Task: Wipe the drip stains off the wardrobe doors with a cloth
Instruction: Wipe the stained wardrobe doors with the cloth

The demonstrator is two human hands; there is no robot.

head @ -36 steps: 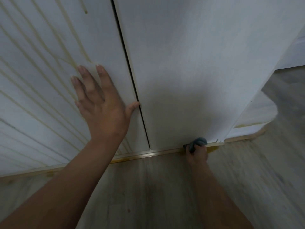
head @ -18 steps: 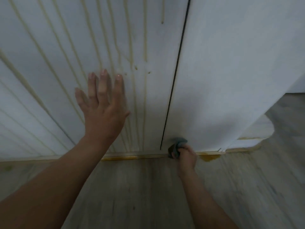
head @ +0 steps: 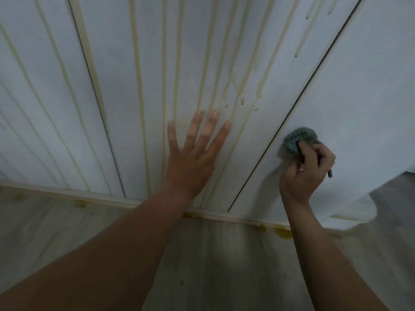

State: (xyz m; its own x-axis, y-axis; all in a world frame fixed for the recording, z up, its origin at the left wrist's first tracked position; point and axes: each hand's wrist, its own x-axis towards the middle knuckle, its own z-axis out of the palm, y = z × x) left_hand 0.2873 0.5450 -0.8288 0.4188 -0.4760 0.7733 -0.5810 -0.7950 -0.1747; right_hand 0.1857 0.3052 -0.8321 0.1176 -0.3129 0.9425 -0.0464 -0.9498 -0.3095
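The cloth (head: 299, 140), a bunched grey-green wad, sits at about 3 o'clock in the view, pressed against the clean right door (head: 359, 97) just right of the dark gap (head: 298, 104) between the doors. It is balled up, so it has no clear long axis; its rounded bulge points toward 11 o'clock, up and away from the knuckles. The right hand (head: 307, 169) has it pinched, fingers curled tight around its lower edge, forearm running down toward 5 o'clock. The left hand (head: 193, 158) lies flat on the stained door (head: 179, 63), fingers spread wide and pointing to 12 o'clock, grasping nothing, palm against the panel. Yellowish drip stains (head: 139, 86) run as long streaks down this door and the one further left, their long axes fanning from 12 o'clock toward the base; a few short blobs sit near 1 o'clock of the left fingertips. A pale trim strip (head: 67, 194) runs along the foot of the doors, with yellow spots on it and a small yellow puddle (head: 284, 233) on the floor (head: 224, 265) at roughly 7 o'clock of the right wrist.
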